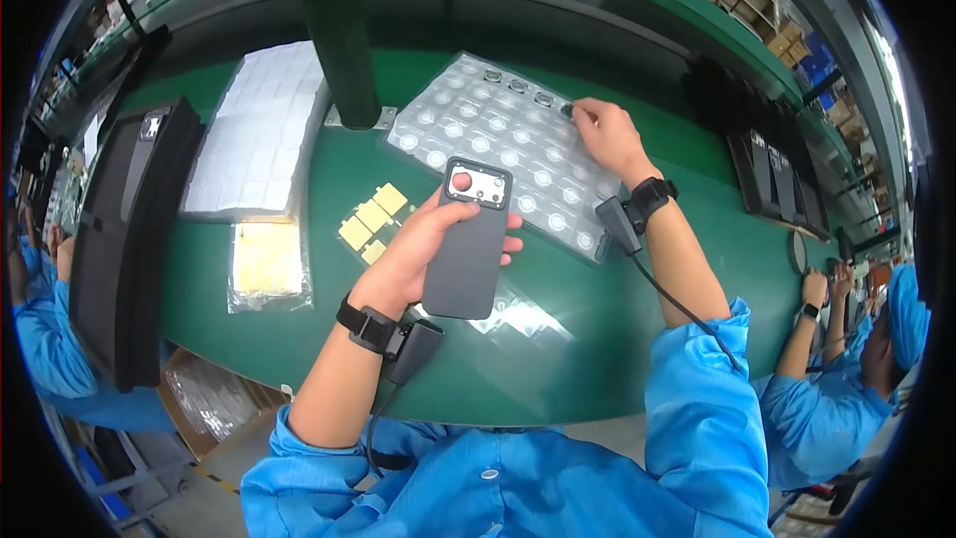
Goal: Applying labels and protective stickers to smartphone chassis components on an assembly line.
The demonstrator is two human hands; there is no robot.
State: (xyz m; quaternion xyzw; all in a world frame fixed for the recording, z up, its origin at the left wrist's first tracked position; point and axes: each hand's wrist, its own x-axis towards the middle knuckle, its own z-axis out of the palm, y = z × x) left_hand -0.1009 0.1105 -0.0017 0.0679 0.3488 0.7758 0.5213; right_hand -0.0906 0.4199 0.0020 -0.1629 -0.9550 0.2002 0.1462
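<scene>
My left hand (403, 257) grips a dark grey phone case (464, 264), its back facing up and its camera cutout at the far end. A fingertip shows through one round hole of the cutout plate. Over the far right corner of a clear plastic tray (498, 125), my right hand (610, 139) is closed, thumb and fingers pinching a small dark part (568, 112). Along the tray's far edge sit several dark ring-shaped parts (518, 86); its other pockets show pale round centres. Both wrists wear black straps with cabled modules.
Yellow adhesive pieces (370, 219) lie left of the case, near a bag of yellow sheets (269, 259) and white sheets (261, 125). A green post (344, 30) rises behind. Black trays (124, 239) (782, 174) stand at both sides. Co-workers (846, 418) sit left and right.
</scene>
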